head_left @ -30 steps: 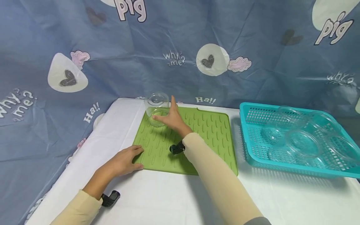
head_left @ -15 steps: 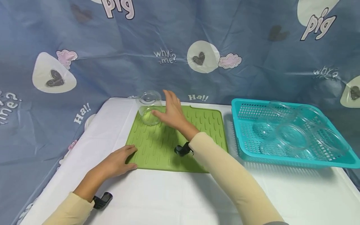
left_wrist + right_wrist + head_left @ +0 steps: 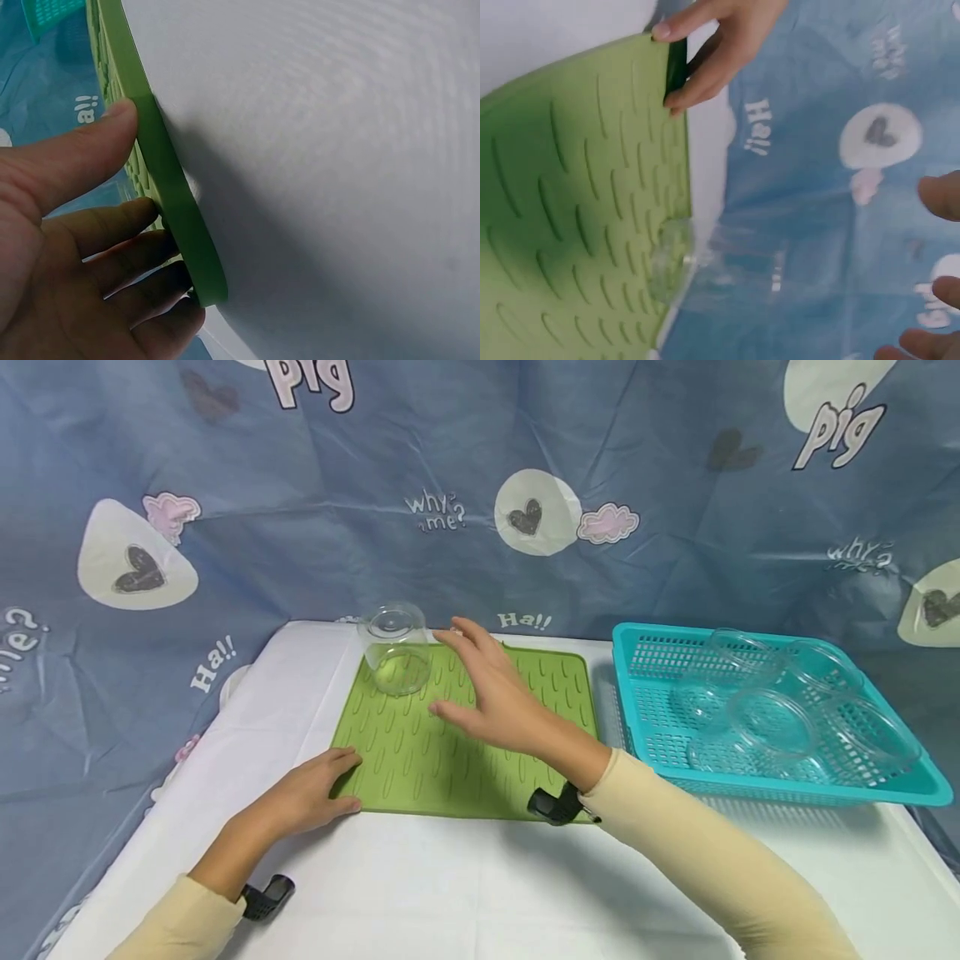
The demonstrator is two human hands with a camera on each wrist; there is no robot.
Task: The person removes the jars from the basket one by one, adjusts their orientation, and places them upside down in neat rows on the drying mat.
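Observation:
A clear cup (image 3: 397, 652) stands upside down at the far left corner of the green ridged mat (image 3: 442, 760). In the right wrist view the cup (image 3: 727, 266) looks faint and blurred against the cloth. My right hand (image 3: 495, 693) hovers over the mat to the right of the cup, apart from it, with fingers and thumb spread and nothing held. At the mat's near left corner rests my left hand (image 3: 311, 793). Its thumb touches the front edge and its fingers lie along the left side, as the left wrist view of this hand (image 3: 82, 225) confirms.
To the right of the mat sits a turquoise plastic basket (image 3: 641, 743) holding several clear cups (image 3: 772, 722). A white cloth (image 3: 420, 893) covers the table. Behind it hangs a blue printed cloth (image 3: 315, 543).
My right hand has let go of the cup and drawn back to the right and nearer. The cup stays on the mat. My left hand keeps its place at the corner.

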